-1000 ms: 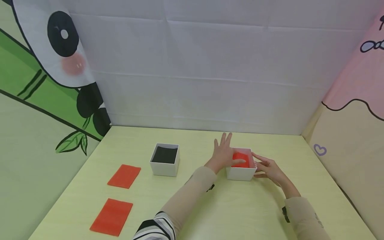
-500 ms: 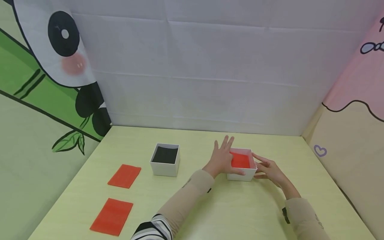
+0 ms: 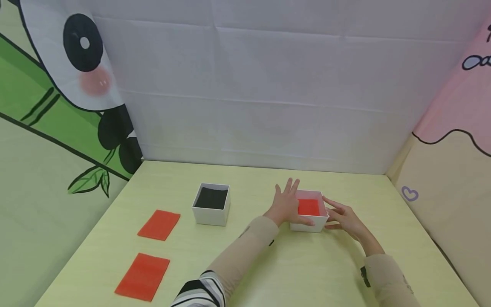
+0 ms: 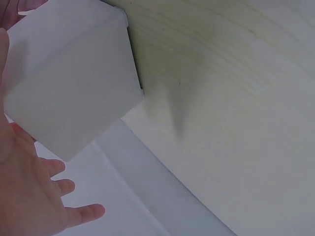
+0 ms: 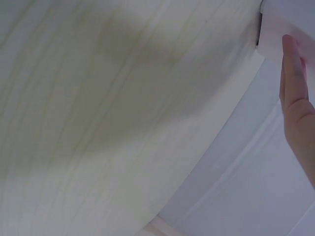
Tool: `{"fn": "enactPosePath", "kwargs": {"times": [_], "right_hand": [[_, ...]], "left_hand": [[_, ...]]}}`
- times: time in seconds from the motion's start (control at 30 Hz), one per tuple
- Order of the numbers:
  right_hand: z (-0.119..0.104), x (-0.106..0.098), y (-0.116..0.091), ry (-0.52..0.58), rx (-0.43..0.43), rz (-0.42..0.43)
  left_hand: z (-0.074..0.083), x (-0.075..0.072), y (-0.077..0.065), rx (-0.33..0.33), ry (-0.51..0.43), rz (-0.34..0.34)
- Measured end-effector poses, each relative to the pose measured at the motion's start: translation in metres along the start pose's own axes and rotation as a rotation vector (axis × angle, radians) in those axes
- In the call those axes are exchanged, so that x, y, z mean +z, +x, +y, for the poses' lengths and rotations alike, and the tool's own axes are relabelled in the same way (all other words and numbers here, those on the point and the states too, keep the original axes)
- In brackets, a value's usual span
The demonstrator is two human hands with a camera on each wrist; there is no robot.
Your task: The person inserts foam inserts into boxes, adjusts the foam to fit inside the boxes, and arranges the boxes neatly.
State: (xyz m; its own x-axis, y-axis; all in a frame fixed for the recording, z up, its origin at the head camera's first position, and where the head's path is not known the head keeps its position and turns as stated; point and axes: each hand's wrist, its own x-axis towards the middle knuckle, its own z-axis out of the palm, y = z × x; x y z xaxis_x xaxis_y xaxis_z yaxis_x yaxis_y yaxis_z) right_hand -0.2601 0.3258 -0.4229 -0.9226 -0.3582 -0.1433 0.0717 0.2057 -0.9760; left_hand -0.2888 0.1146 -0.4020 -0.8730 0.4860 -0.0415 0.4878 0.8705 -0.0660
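A white box without a lid stands at the right of the table, with a red sheet lying inside it. My left hand is at the box's left side, fingers spread and straight, thumb along the front wall. In the left wrist view, the same hand lies against the box, its fingers reaching past the edge. My right hand touches the right wall with nearly straight fingers. In the right wrist view, that hand rests against the box's side.
Left of the middle stands a second white box with a black sheet in it. Two red sheets lie at the table's left, an upper one and a lower one. A white cloth backdrop rises behind the table.
My left thumb has come out from over the box opening and down onto the front wall. Inside, the red sheet shows a smaller area. The right hand has stayed in place.
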Motion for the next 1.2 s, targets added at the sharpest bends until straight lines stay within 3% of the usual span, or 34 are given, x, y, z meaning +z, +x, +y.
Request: {"fn": "enactPosePath", "kwargs": {"times": [0.2,0.43,0.73,0.97,1.2], "right_hand": [[0.0,0.0,0.0,0.01,0.004,-0.006],[0.001,0.0,0.001,0.005,0.001,0.001],[-0.001,0.002,0.001,-0.009,-0.002,0.004],[-0.001,0.002,-0.001,-0.017,-0.006,0.02],[-0.001,0.002,-0.002,-0.03,-0.001,0.022]], "left_hand": [[-0.002,0.001,-0.004,0.028,-0.048,0.026],[-0.003,-0.005,-0.01,0.077,-0.183,0.092],[-0.006,-0.012,-0.027,0.137,-0.19,0.189],[-0.008,-0.015,-0.044,0.095,-0.244,0.151],[-0.013,-0.02,-0.061,0.119,-0.299,0.187]]}}
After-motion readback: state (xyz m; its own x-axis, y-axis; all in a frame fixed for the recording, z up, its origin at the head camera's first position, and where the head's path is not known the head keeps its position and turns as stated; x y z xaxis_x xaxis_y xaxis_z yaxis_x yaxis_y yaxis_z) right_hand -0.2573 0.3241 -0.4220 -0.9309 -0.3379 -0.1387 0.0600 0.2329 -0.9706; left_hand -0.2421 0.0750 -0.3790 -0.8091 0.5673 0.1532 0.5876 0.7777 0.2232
